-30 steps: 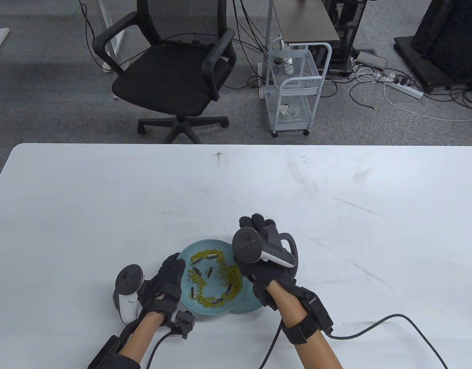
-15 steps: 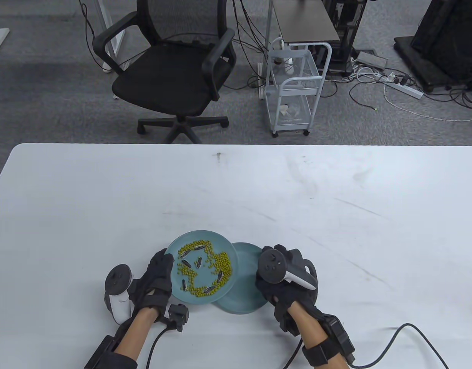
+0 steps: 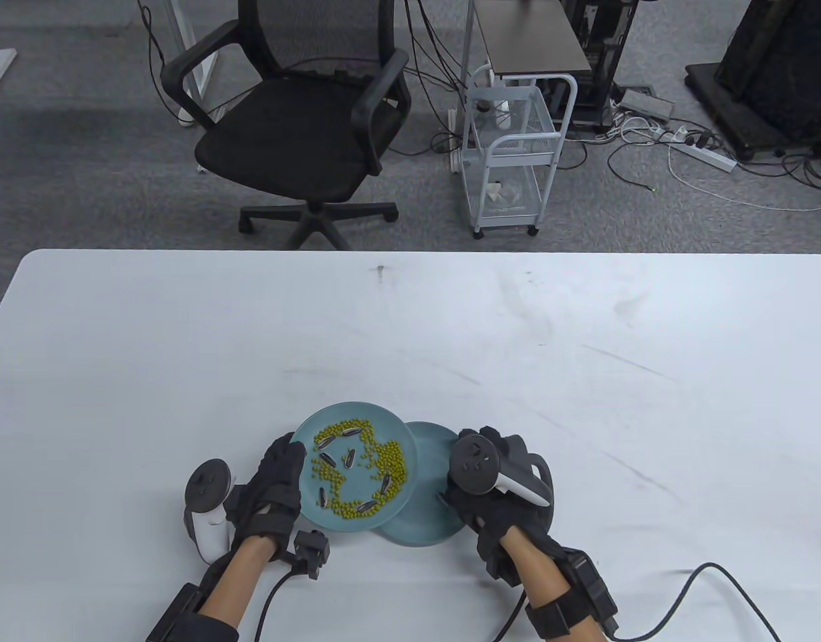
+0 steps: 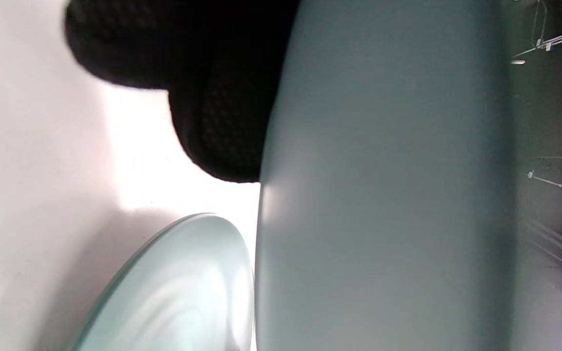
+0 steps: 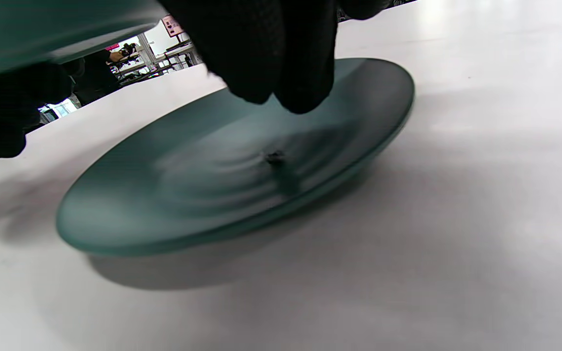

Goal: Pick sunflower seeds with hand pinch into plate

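Note:
My left hand (image 3: 277, 481) grips the left rim of a teal plate (image 3: 390, 428) and holds it above the table. That plate carries green beans and several striped sunflower seeds (image 3: 349, 459). Its underside (image 4: 383, 195) fills the left wrist view, with my fingers (image 4: 217, 122) under it. A second teal plate (image 3: 430, 521) lies on the table, partly under the first. My right hand (image 3: 497, 491) hovers over its right side. In the right wrist view my fingertips (image 5: 281, 73) hang close together just above this plate (image 5: 115, 229). One dark seed (image 5: 275, 157) lies near its middle.
The white table (image 3: 584, 348) spreads wide beyond and to the right of the plates. Glove cables (image 3: 678, 575) trail off the front edge. An office chair (image 3: 297, 134) and a white cart (image 3: 511, 160) stand on the floor past the far edge.
My right hand has moved from over the bean plate back and right to the lower plate. My left hand has shifted the bean plate left, uncovering the lower plate.

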